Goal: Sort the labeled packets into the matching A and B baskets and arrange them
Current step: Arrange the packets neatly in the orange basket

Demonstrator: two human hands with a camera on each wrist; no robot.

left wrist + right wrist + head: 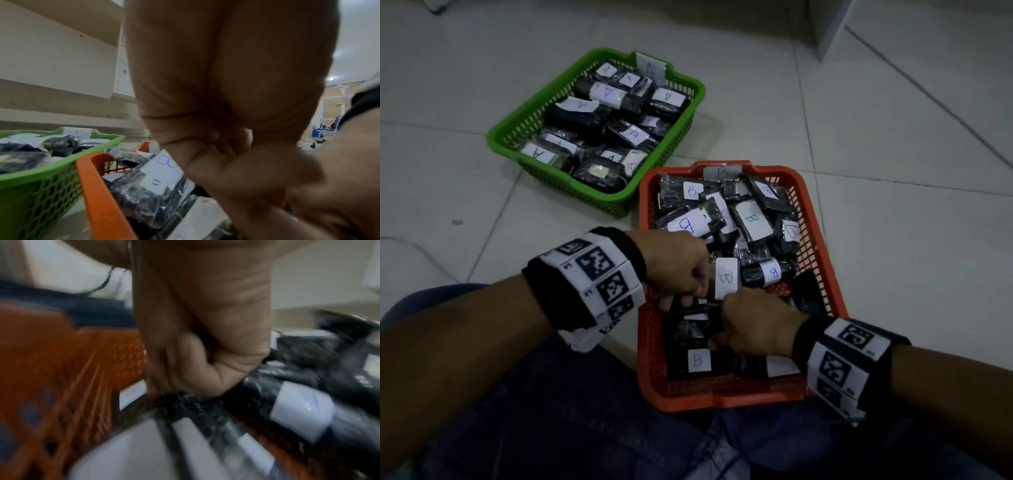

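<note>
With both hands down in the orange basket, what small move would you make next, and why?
Probably lay the upright B packet flat beside the B packet at the near wall. Both hands, left and right, reach into the near half of the orange basket with curled fingers. What they grip is hidden. Farther back, the packets are piled at angles.
</note>
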